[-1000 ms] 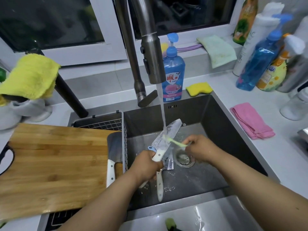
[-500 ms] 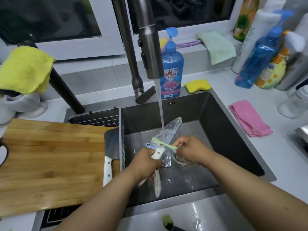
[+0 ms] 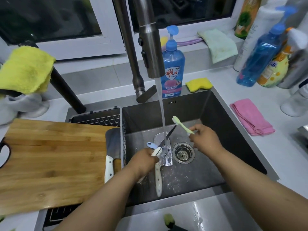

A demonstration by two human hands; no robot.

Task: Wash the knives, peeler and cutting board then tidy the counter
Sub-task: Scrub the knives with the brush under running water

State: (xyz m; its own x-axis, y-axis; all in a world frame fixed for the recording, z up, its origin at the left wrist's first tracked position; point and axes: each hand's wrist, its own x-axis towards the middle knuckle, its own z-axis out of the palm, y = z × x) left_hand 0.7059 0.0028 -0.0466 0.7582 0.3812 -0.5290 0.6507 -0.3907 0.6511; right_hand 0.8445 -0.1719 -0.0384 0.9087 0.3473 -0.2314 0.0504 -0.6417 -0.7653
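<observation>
While water runs from the faucet (image 3: 150, 47) into the sink (image 3: 233, 124), the left hand (image 3: 143, 161) grips the white handle of a knife (image 3: 166, 138), whose thin dark blade slants up and to the right through the stream. The right hand (image 3: 205, 139) is lifted clear of the blade and pinches a pale green toothbrush (image 3: 182, 125) by its handle, bristle head pointing up and left, just right of the falling water. On the sink floor below lies a second knife (image 3: 158, 179) — white handle toward the near edge, wide blade under the stream — and a light blue handle, probably the peeler (image 3: 150, 145), shows just beyond the left hand. The drain (image 3: 183, 152) sits to the right of them. Left of the basin, the wooden cutting board (image 3: 53, 162) rests over a wire rack (image 3: 100, 118), and a cleaver (image 3: 112, 152) with a white handle lies at the board's right edge, against the sink wall. A blue soap bottle (image 3: 172, 67) and a yellow sponge (image 3: 198, 84) stand behind the sink — a pink cloth (image 3: 250, 117) lies on the counter to the right.
</observation>
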